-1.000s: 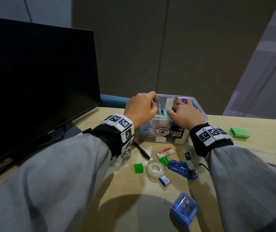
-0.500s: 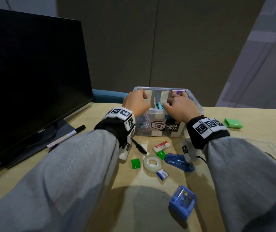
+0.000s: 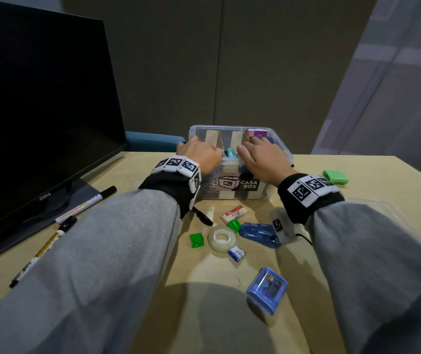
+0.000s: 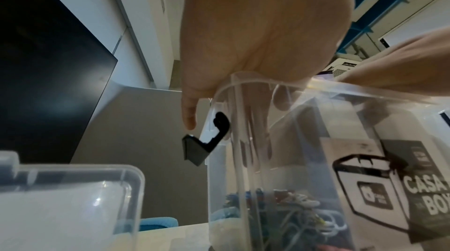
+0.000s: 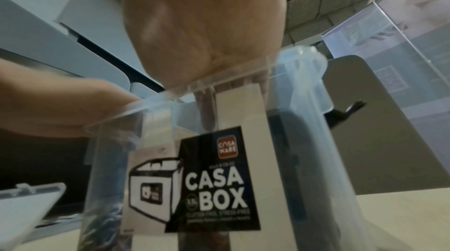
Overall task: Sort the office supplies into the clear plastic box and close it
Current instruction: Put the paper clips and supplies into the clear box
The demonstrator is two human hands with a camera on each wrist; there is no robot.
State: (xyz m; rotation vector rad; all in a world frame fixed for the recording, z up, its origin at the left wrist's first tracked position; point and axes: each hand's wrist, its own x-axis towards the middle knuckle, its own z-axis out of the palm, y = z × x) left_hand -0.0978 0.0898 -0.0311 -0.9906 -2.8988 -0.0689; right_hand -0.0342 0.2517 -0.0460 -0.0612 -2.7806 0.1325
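Observation:
The clear plastic box (image 3: 240,186) with a CASA BOX label stands open at the middle of the desk. Cardboard dividers (image 3: 215,139) split it. Coloured paper clips (image 3: 212,186) lie in its left compartment, teal items (image 3: 230,152) in the middle, a purple packet (image 3: 257,133) at the back right. My left hand (image 3: 199,155) is over the left end; its fingers (image 4: 253,136) reach straight down inside, its thumb (image 4: 190,118) hangs outside the wall. My right hand (image 3: 261,157) lies over the right compartment, fingers inside, thumb (image 5: 73,105) on the front rim.
In front of the box lie a black pen (image 3: 203,216), an eraser (image 3: 235,213), two green clips (image 3: 196,240), a tape roll (image 3: 221,238), a blue stapler (image 3: 259,233) and a blue case (image 3: 266,290). Markers (image 3: 86,204) and a monitor (image 3: 38,123) are left; a green item (image 3: 335,177) is right.
Both hands were together at the middle divider. They have since spread apart, the left to the box's left end and the right over the right compartment. The head view has lifted a little.

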